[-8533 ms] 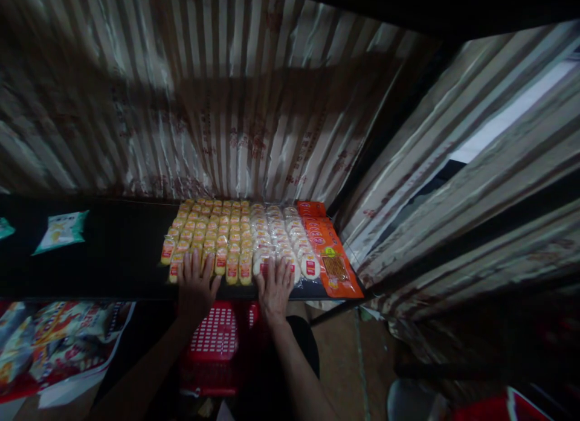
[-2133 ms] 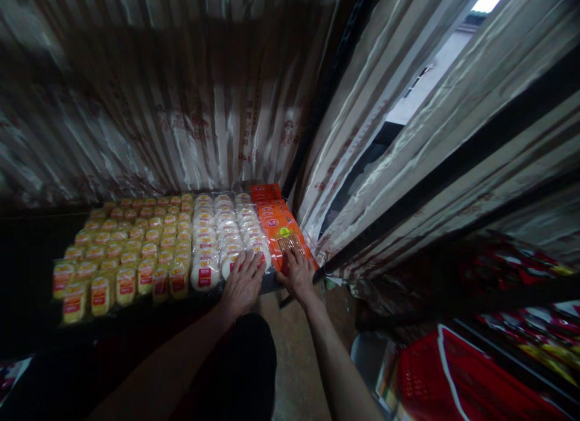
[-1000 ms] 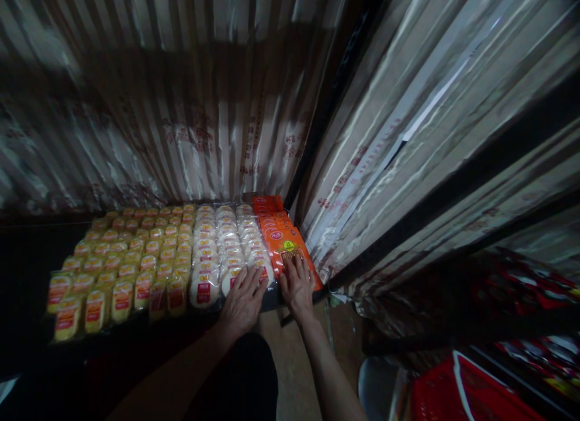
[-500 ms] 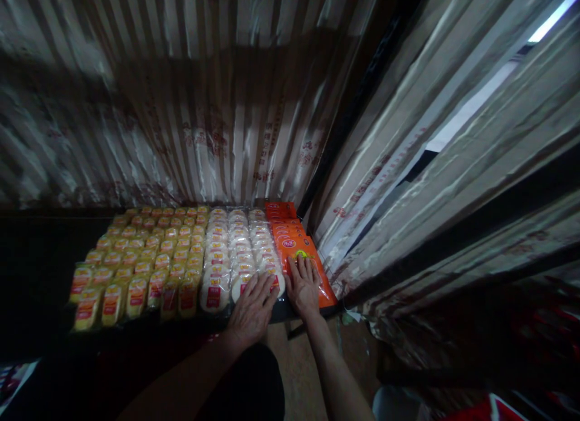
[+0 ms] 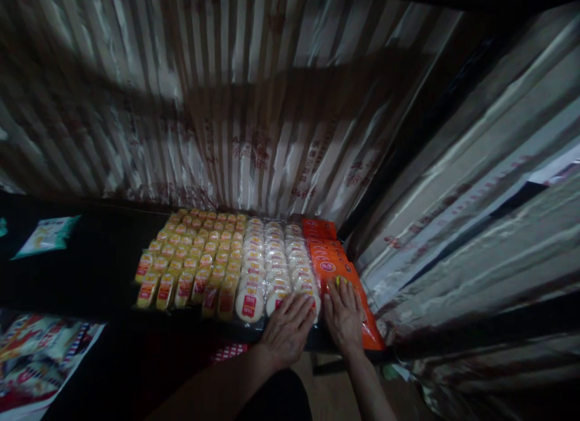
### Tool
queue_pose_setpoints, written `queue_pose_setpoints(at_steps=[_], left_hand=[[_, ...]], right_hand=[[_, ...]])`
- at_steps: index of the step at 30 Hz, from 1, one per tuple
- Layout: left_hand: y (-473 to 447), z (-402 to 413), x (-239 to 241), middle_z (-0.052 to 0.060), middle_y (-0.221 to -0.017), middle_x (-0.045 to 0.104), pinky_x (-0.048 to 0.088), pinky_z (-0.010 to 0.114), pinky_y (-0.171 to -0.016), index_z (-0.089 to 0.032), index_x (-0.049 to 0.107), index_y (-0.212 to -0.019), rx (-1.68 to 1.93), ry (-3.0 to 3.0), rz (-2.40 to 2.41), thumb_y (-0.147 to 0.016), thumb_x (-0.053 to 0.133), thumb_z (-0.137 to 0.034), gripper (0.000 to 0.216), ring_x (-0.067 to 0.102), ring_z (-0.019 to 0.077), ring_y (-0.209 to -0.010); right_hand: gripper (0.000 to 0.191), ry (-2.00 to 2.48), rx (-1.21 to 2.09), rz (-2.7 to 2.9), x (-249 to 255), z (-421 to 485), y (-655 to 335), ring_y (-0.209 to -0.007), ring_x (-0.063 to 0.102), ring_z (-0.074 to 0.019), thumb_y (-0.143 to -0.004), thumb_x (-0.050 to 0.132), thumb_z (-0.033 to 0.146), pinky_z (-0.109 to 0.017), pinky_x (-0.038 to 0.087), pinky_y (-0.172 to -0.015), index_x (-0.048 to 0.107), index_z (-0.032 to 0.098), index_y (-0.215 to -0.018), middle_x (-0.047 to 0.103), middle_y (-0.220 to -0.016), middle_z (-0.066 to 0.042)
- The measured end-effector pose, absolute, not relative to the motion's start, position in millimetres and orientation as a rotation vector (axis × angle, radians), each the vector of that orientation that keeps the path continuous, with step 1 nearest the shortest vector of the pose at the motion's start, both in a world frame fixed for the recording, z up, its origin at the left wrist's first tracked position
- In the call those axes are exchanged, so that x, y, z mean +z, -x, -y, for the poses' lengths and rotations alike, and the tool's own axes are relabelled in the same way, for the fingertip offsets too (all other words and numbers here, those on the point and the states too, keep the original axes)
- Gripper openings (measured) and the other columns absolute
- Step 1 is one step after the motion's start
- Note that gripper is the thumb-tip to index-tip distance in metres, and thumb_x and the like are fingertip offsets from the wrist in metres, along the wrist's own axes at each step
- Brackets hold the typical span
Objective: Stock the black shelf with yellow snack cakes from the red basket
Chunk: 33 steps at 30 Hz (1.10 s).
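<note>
My left hand [image 5: 289, 327] lies flat with its fingers stretched over the near ends of the rows of round white packaged cakes [image 5: 250, 300]. Beside it, my right hand [image 5: 345, 315] rests palm down on the orange packets [image 5: 327, 265], which overlap one another in a row at the right end of the shelf. Both hands are open and grip nothing. To the left of the white cakes, several rows of yellow wrapped cakes [image 5: 183, 288] with red labels stand closely packed. The fingers cover part of the front white packs and of the front orange packet.
The goods stand on a dark shelf [image 5: 104, 276] against a pleated, printed plastic curtain [image 5: 254, 107]. A green and white packet [image 5: 48, 235] lies at the far left. Below it is a box of assorted packets [image 5: 36, 360]. A dark post [image 5: 408, 143] rises at the right corner.
The view has turned left, so the goods and hands appear further right, and the green packet and box have come into sight. Both hands stay on the same packs.
</note>
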<state>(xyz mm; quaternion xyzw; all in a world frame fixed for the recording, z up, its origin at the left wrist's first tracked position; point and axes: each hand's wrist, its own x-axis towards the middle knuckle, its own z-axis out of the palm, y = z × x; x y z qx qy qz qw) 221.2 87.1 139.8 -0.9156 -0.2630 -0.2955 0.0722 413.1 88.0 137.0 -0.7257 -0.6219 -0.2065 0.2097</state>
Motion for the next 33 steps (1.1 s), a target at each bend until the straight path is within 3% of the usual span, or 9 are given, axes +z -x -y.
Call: queue_pose_setpoints(at_steps=[8, 15, 22, 28, 33], left_hand=[[-180.4, -74.4, 141.5, 0.009, -0.148, 0.034, 0.01, 0.046, -0.116, -0.015, 0.045, -0.132, -1.028, 2.531, 1.0, -0.087, 0.044, -0.029, 0.048, 0.021, 0.026, -0.139], [-150.8, -91.0, 140.9, 0.012, -0.145, 0.038, 0.014, 0.048, -0.113, -0.014, 0.043, -0.135, -0.972, 2.489, 1.224, -0.085, 0.046, -0.035, 0.054, 0.02, 0.0289, -0.139], [-169.6, -95.0, 147.4, 0.011, -0.141, 0.044, 0.01, 0.045, -0.114, -0.011, 0.046, -0.131, -0.995, 2.456, 1.075, -0.087, 0.039, -0.034, 0.05, 0.027, 0.025, -0.137], [-194.6, -88.1, 148.6, 0.009, -0.144, 0.041, 0.006, 0.044, -0.113, -0.016, 0.045, -0.132, -0.927, 2.566, 1.014, -0.088, 0.041, -0.038, 0.05, 0.028, 0.0257, -0.136], [-216.7, -87.8, 145.9, 0.011, -0.143, 0.041, 0.007, 0.046, -0.114, -0.013, 0.048, -0.131, -0.885, 2.659, 0.927, -0.088, 0.042, -0.039, 0.051, 0.027, 0.0281, -0.136]], right_hand=[[0.044, 1.928, -0.458, 1.938, 166.7, -97.6, -346.0, -0.14, 0.016, -0.0243, -0.094, 0.028, 0.031, -0.046, 0.025, -0.108, 0.048, 0.017, -0.132, 0.035, -0.146, -0.011], [0.044, 1.963, -0.273, 2.036, 183.8, -117.3, -303.7, -0.14, 0.019, -0.0243, -0.095, 0.03, 0.032, -0.045, 0.022, -0.11, 0.044, 0.022, -0.135, 0.034, -0.147, -0.008], [0.048, 2.057, -0.143, 2.036, 188.0, -148.5, -313.9, -0.14, 0.017, -0.0244, -0.096, 0.026, 0.037, -0.045, 0.018, -0.111, 0.044, 0.017, -0.136, 0.033, -0.147, -0.011], [0.049, 2.017, -0.205, 2.01, 193.3, -170.1, -348.3, -0.141, 0.016, -0.0234, -0.095, 0.025, 0.033, -0.041, 0.022, -0.111, 0.043, 0.011, -0.136, 0.034, -0.147, -0.011], [0.047, 1.982, -0.151, 2.132, 202.3, -186.9, -354.0, -0.14, 0.019, -0.025, -0.093, 0.03, 0.032, -0.043, 0.021, -0.111, 0.044, 0.016, -0.135, 0.033, -0.148, -0.011]])
